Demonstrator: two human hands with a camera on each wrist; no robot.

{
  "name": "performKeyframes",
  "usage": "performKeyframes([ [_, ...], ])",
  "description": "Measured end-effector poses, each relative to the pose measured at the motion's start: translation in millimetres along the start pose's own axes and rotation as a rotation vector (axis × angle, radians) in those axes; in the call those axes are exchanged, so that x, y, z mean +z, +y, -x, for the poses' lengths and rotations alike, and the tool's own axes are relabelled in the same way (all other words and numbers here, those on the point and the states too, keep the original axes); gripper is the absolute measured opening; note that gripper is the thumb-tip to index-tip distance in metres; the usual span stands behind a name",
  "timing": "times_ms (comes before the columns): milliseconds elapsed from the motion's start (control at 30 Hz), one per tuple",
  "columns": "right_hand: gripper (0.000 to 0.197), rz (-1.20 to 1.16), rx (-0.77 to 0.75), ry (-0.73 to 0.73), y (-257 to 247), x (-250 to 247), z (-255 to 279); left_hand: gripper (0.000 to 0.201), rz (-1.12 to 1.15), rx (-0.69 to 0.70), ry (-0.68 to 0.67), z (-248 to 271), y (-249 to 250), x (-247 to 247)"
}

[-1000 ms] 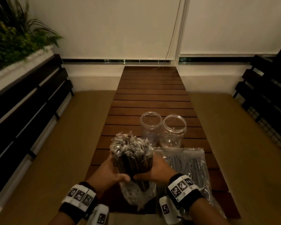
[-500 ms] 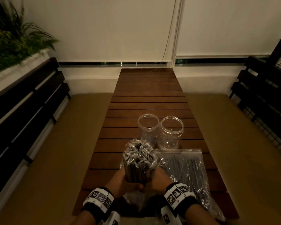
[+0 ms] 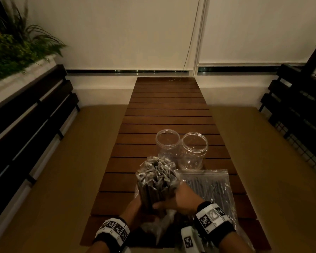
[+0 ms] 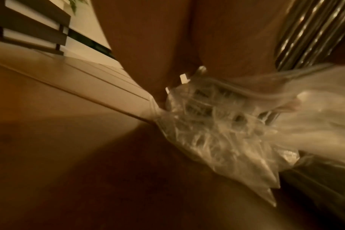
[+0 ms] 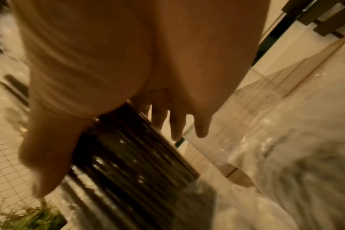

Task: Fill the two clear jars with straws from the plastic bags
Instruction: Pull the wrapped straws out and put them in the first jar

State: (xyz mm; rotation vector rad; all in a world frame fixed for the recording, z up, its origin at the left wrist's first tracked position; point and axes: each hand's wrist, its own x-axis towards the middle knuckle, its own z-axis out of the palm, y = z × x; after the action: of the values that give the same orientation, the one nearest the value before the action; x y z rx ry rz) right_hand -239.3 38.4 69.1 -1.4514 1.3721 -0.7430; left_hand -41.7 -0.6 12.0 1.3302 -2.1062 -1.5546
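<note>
From the head camera, both hands were on one bundle of straws (image 3: 156, 181), standing upright at the near end of the slatted table (image 3: 168, 110). The left hand (image 3: 133, 209) cupped it from the left, fingers curled behind; the right hand (image 3: 179, 199) wrapped it from the right, thumb across the front. A crumpled plastic bag (image 3: 153, 228) hung slack below the grip. Just beyond stood two clear jars, the left jar (image 3: 167, 145) and the right jar (image 3: 194, 150), side by side, upright, nothing in them. A second bag of straws (image 3: 211, 189) lay flat to the right, near the right jar. A plant (image 3: 13, 46) sat far left.

Over to the left wrist camera: blurred, but the left hand (image 4: 167, 46) was up against the straws (image 4: 309, 34), with the bag (image 4: 226, 132) bunched underneath.

The right wrist camera showed the right hand (image 5: 112, 65) closed around the dark straws (image 5: 128, 163), thumb on one side and fingers (image 5: 177, 124) on the other, clear plastic (image 5: 285, 171) smeared to the right.
</note>
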Motion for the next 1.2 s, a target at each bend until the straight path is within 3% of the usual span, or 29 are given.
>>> performKeyframes([
  [67, 0.087, -0.08, 0.009, 0.055, -3.0, 2.8, -2.8, 0.078, 0.139, -0.026, -0.024, 0.6, -2.3, 0.1],
  [133, 0.082, -0.137, 0.013, 0.084, -2.2, 4.6, -2.9, 0.103, 0.197, 0.008, -0.018, 5.6, -1.7, -8.2],
  [167, 0.078, -0.147, 0.021, 0.091, -1.2, 4.6, -2.7, 0.104, 0.212, 0.038, -0.008, 11.8, 4.1, -13.8],
  [400, 0.057, -0.085, -0.008, 0.067, -12.4, 6.3, -1.2, 0.106, 0.395, 0.252, 0.1, 35.0, 53.5, -43.6],
  [600, 0.083, -0.123, -0.076, 0.054, -25.7, 1.5, 13.8, 0.095, 0.437, 0.16, 0.184, 18.0, 39.9, -28.4],
  [733, 0.077, -0.11, -0.059, 0.027, -22.8, -2.7, 21.7, 0.073, 0.338, 0.182, 0.078, 22.8, 42.7, -25.7],
  [833, 0.052, -0.092, -0.038, 0.018, -24.0, -2.2, 21.2, 0.089, 0.301, 0.188, 0.067, 23.3, 43.3, -34.0],
  [933, 0.044, -0.057, 0.005, 0.01, -21.5, 0.5, 15.2, 0.086, 0.262, 0.203, 0.075, 16.8, 45.9, -31.3],
  [1033, 0.046, -0.058, -0.013, 0.045, -22.8, 5.0, 10.3, 0.078, 0.208, 0.205, 0.199, 12.8, 46.6, -24.4],
  [1133, 0.056, -0.103, -0.02, 0.117, -24.5, 5.2, 10.8, 0.099, 0.297, 0.193, 0.314, 5.6, 33.7, -21.5],
  [1200, 0.057, -0.09, -0.034, 0.172, -21.8, 4.8, 10.1, 0.102, 0.302, 0.191, 0.356, 5.0, 32.5, -21.3],
])
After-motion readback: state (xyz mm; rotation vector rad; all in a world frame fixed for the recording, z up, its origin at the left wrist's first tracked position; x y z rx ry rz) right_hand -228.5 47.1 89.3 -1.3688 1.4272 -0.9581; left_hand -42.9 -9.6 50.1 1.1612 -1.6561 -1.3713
